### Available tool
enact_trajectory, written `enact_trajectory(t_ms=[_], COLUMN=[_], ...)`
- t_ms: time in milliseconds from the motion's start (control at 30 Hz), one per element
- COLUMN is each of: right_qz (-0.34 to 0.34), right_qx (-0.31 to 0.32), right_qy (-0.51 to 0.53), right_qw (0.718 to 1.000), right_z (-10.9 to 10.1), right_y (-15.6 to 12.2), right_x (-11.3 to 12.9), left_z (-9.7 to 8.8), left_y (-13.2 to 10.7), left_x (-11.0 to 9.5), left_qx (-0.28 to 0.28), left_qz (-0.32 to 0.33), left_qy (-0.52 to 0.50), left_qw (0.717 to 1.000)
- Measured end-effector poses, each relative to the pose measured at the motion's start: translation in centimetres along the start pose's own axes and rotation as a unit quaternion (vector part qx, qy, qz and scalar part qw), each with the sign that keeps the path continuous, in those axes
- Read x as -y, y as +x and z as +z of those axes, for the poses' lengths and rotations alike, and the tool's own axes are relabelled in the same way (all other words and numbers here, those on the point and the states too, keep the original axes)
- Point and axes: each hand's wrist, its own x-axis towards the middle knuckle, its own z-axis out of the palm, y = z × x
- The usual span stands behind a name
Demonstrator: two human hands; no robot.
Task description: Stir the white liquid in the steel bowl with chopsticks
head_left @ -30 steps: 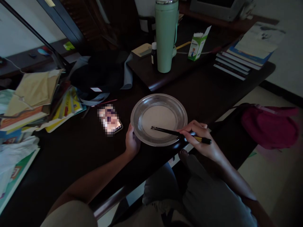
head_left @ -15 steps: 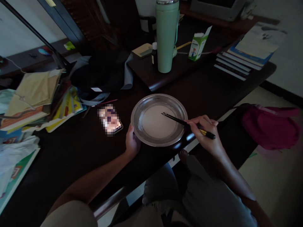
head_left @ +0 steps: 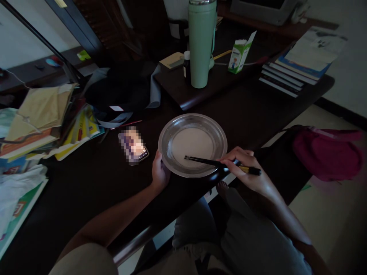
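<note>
A round metal basin (head_left: 221,131) stands on the dark table near its front edge, with a whitish, cloudy liquid (head_left: 197,143) inside. My left hand (head_left: 160,173) grips the basin's left rim, its thumb on the outside wall and its other fingers hidden. In my right hand (head_left: 243,168) is a pair of black chopsticks (head_left: 205,160) with gold bands near the thick ends. Their tips are at the liquid in the front left part of the basin; how deep they reach I cannot tell. A lit phone (head_left: 133,145) lies left of the basin.
Behind the basin, a raised board carries a green tumbler (head_left: 200,49), a small dark bottle (head_left: 187,65) and a green-white box (head_left: 241,55). Stacked books (head_left: 301,65) stand back right. A black bag (head_left: 123,86) and piled papers (head_left: 43,110) fill the left. A magenta bag (head_left: 327,152) lies right.
The chopstick tips have moved from the middle of the basin toward its front left. My right hand has shifted slightly down and tilted. My left hand and the basin have stayed put.
</note>
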Motion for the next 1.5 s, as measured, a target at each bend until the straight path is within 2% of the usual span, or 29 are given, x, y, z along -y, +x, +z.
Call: enact_trajectory(t_ms=[167,300,467,600,767,900,1033,1167,1333,1500], right_qz=[-0.013,-0.016,-0.007,0.008,0.014,0.005,0.004,0.003,-0.009,-0.009], right_qx=[-0.049,-0.088,-0.125,-0.14,-0.106,-0.059,-0.037,-0.042,-0.084,-0.123], right_qy=[-0.02,-0.05,-0.083,-0.09,-0.065,-0.036,-0.025,-0.026,-0.044,-0.069], right_qw=[0.999,0.995,0.989,0.986,0.992,0.998,0.999,0.999,0.995,0.99], right_z=[3.0,3.6,2.1,0.4,-1.5,-2.1,-1.2,0.6,2.5,2.7], right_y=[1.4,2.1,1.6,0.6,-0.5,-0.6,-0.1,0.6,1.6,2.2], right_x=[-1.3,-2.0,-1.9,-2.0,-1.6,-0.3,0.2,-0.7,-1.8,-2.1], left_z=[0.1,-0.1,-0.3,-0.5,-0.8,-0.6,-0.2,0.1,0.1,0.1], left_y=[0.0,-0.1,-0.3,-0.1,0.3,0.4,0.2,0.0,-0.1,-0.2], left_x=[0.1,0.1,-0.2,0.4,1.1,0.6,0.0,0.0,0.4,0.1], left_qx=[-0.026,-0.029,-0.006,0.002,-0.005,-0.002,0.003,-0.009,-0.019,-0.005], left_qz=[0.001,-0.004,0.005,0.004,0.004,0.008,0.01,0.0,0.004,0.002], left_qy=[-0.003,-0.013,-0.002,-0.001,0.005,0.002,-0.001,-0.005,0.01,0.005], left_qw=[1.0,0.999,1.0,1.0,1.0,1.0,1.0,1.0,1.0,1.0])
